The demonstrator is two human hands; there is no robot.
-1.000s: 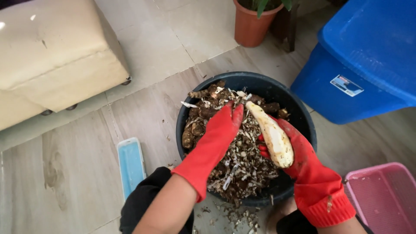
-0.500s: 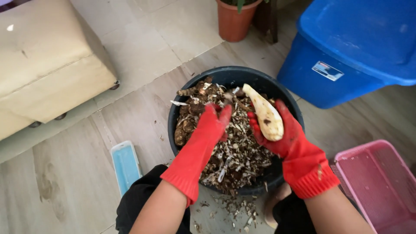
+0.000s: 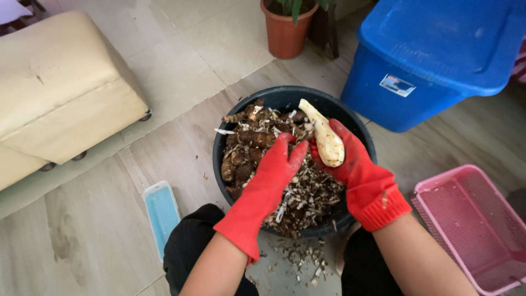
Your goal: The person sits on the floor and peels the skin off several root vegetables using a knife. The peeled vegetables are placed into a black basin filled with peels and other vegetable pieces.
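Largest in view is the cream padded ottoman [image 3: 60, 98] at ten o'clock, standing well apart from the work. Next is the blue lidded storage bin [image 3: 438, 60] at two o'clock, then the pink plastic basket [image 3: 476, 225] at four o'clock, near the right forearm. At the centre sits the black round tub [image 3: 274, 98], heaped with brown unpeeled roots [image 3: 246, 148] on its nine o'clock side and pale peel scraps [image 3: 307, 197] toward six o'clock. A terracotta plant pot [image 3: 285, 33] stands at twelve o'clock, and a small light-blue lid-like tray [image 3: 161, 211] lies on the floor at eight o'clock.

The right hand [image 3: 356, 164], in a red rubber glove, is curled about the lower part of a peeled pale root [image 3: 326, 140], fingers wrapped round its back so that the root points up toward twelve o'clock over the tub. The left hand [image 3: 276, 170], also in a red glove, lies flat and nearly fully open over the scraps, fingertips just beside the peeled root; it appears to hold nothing, though its palm is hidden.

As a judgement: the peeled root looks smooth and possibly wet, and a rubber glove gripping only its lower end could let it slip back into the dirty peelings. More scraps could also spill over the six o'clock rim, where loose bits [image 3: 301, 260] lie on the floor already
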